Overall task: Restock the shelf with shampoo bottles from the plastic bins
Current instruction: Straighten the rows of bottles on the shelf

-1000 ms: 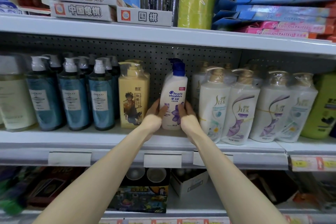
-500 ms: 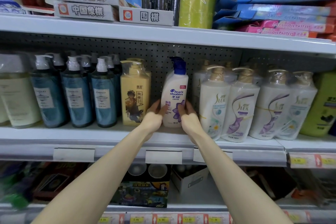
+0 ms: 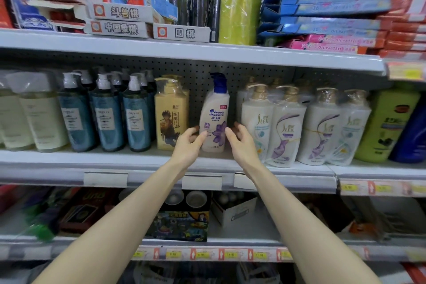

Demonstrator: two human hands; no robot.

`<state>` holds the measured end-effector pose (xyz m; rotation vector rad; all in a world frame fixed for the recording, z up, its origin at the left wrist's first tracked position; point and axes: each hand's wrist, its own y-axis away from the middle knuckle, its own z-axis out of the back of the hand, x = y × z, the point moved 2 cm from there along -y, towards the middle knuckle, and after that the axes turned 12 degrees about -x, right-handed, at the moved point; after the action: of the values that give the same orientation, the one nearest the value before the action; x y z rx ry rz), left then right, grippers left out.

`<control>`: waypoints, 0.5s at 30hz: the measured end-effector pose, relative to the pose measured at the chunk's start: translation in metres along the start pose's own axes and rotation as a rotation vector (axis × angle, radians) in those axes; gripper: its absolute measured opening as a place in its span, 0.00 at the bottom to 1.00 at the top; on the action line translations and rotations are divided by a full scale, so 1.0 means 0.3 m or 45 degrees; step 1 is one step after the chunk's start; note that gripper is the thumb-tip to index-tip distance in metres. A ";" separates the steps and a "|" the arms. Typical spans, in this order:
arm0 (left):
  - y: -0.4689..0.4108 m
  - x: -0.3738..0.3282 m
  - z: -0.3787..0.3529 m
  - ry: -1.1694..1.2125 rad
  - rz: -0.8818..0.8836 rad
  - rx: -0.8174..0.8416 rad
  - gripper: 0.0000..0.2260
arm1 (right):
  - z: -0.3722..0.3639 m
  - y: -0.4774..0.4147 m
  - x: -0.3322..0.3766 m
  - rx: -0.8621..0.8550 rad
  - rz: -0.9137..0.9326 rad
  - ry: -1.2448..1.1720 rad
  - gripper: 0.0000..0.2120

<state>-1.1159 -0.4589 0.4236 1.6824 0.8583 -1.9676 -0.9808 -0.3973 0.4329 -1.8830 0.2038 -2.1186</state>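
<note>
A white Head & Shoulders shampoo bottle with a blue pump stands upright on the middle shelf, in the gap between a yellow bottle and white Slek bottles. My left hand hovers at its lower left side and my right hand at its lower right. On both hands the fingers are spread and relaxed, with only the tips at the bottle's edges. No plastic bin is in view.
Blue pump bottles and pale bottles fill the shelf to the left, and a green bottle stands at the far right. Game boxes and pastel boxes lie on the shelf above. Boxed goods sit on the shelf below.
Both hands gripped the bottle's lower sides before. Now their fingers have loosened and drawn back a little, and the bottle stands by itself on the shelf.
</note>
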 end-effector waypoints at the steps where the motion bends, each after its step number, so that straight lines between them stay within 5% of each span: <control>1: 0.019 -0.013 -0.008 0.007 -0.006 0.003 0.22 | 0.023 0.010 0.006 -0.011 -0.005 -0.013 0.26; 8: 0.121 -0.092 -0.134 0.096 -0.007 0.030 0.20 | 0.248 0.046 0.035 -0.111 -0.002 -0.061 0.16; 15: 0.236 -0.125 -0.272 0.030 -0.012 0.012 0.29 | 0.522 0.048 0.012 -0.156 0.046 -0.018 0.22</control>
<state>-1.0028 -0.4575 0.4405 1.7127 0.8687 -1.9649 -0.8246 -0.3979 0.4526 -1.9456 0.3694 -2.1121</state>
